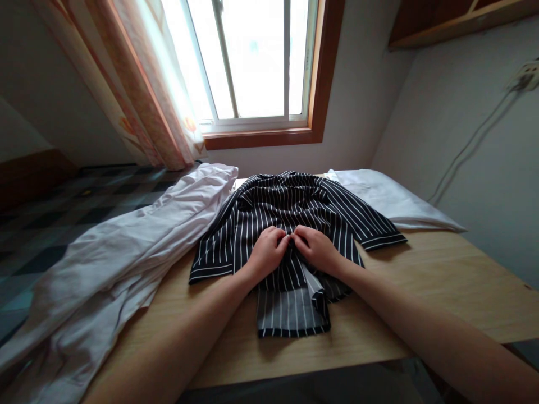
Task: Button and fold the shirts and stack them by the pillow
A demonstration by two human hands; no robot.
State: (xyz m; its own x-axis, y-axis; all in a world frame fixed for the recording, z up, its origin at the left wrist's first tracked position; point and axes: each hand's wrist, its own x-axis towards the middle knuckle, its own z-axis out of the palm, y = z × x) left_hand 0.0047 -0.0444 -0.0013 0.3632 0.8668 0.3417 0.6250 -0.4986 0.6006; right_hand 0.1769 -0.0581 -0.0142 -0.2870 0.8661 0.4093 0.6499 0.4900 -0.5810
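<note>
A black shirt with white stripes (278,196) lies spread on the wooden table (446,280), its collar toward the window and its sleeves out to both sides. My left hand (268,249) pinches the cloth at the middle of the front. Beside it, my right hand (315,247) pinches the same spot, fingertips nearly touching the left ones. Whatever small part sits between the fingertips is hidden. Below the hands the hem is folded over, showing the greyer inside of the fabric.
A crumpled white garment (138,241) drapes over the table's left side, next to a bed with a checked cover (37,224). Another white cloth (387,193) lies at the back right. Behind are a window (256,67) and a curtain (138,84); a cable (467,143) hangs on the right wall.
</note>
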